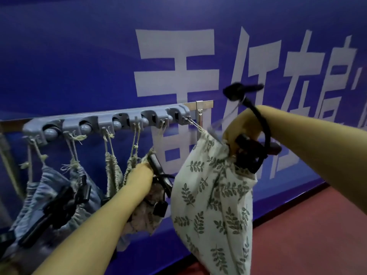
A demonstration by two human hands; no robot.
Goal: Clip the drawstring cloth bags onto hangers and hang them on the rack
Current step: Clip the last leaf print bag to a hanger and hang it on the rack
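Cream, leaf-printed, soft and light by the look: drawstring bag (214,195), slung by its cord from the end hook of the grey rack (107,121); best taken at the gathered mouth, where limp cloth bunches firm; right hand (238,126) curled there round a black clip hanger (247,155); left hand (140,175) against the neighbouring bag (147,215), fingers hidden, grip impossible to tell.

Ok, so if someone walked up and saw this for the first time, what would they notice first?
The big cream bag with its green leaf print stands out first, centre right, hanging by its cord from the rightmost hook of the grey rack. At the bag's top the right hand grips a black hanger. Behind it all, huge white characters spread across the blue wall.
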